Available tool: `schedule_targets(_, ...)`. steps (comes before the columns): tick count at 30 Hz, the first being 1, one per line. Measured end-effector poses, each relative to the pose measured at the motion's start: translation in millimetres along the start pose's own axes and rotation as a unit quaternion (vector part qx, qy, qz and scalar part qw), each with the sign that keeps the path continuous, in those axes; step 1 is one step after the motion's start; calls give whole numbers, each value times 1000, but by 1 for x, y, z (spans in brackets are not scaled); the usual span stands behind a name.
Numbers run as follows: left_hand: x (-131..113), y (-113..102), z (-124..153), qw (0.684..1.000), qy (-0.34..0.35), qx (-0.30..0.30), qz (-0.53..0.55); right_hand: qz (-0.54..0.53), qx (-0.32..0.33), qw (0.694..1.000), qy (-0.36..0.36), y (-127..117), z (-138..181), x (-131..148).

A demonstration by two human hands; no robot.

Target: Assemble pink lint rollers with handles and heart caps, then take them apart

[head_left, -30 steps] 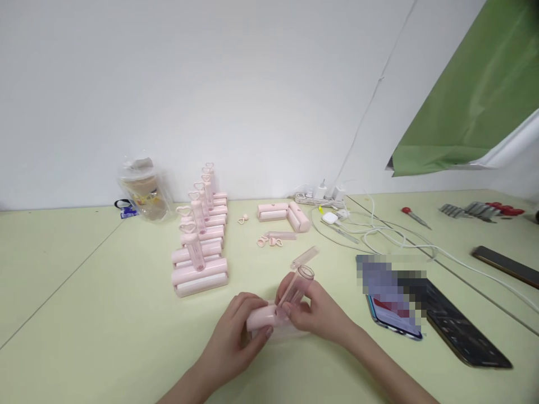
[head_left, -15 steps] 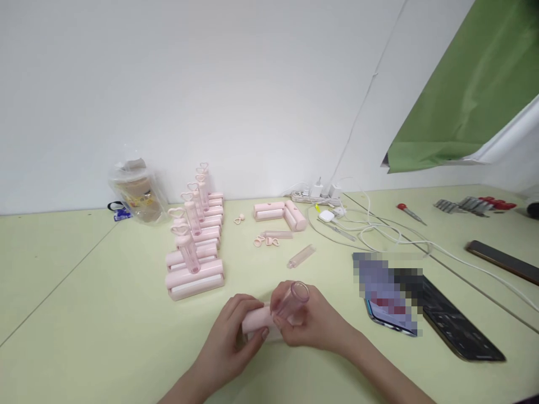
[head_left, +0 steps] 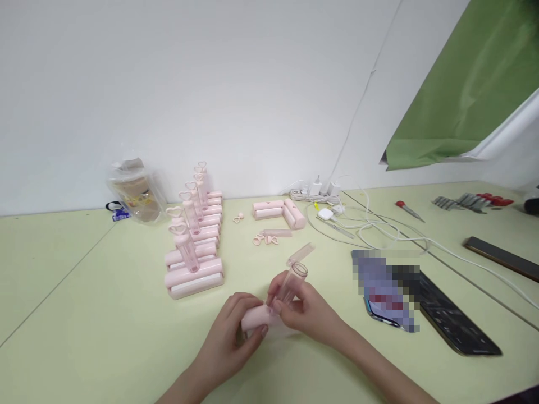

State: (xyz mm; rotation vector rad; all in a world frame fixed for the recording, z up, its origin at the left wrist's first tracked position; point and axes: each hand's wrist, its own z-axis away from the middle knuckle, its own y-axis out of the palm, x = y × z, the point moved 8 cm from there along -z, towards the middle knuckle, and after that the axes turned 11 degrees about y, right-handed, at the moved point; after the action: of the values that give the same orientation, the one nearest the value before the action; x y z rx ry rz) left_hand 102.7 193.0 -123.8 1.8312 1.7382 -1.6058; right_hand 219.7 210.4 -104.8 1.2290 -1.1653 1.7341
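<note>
While the left hand point(head_left: 229, 341) curls around the left end of a pink roller body point(head_left: 255, 318) on the near middle of the worktop point(head_left: 105, 342), the right hand point(head_left: 309, 314) holds a clear pink tube point(head_left: 291, 285) between thumb and fingers. The tube tilts to the right with its open rim up, its lower end at the top of the roller body; the fingers partly cover the joint, so I cannot tell whether it is seated.

Just beyond the right hand lies a loose tube point(head_left: 301, 254). Farther off, a second loose tube point(head_left: 277, 233) lies beside two heart-shaped caps point(head_left: 269, 240), with two spare bodies point(head_left: 268, 206) set at an angle beyond them. To the left, a row of capped rollers point(head_left: 194, 272) runs from near to far. To the right are a dark phone point(head_left: 458, 317) and, farther away, tangled white cables point(head_left: 379, 226).
</note>
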Motion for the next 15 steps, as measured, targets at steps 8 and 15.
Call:
schedule_targets(8,-3,-2,0,1000,2,-2,-9,63,1,998,-17,-7,3,8)
schedule_targets(15,-4,-3,-1,1000,2,-7,-9,80,-36,995,-41,-9,7,13)
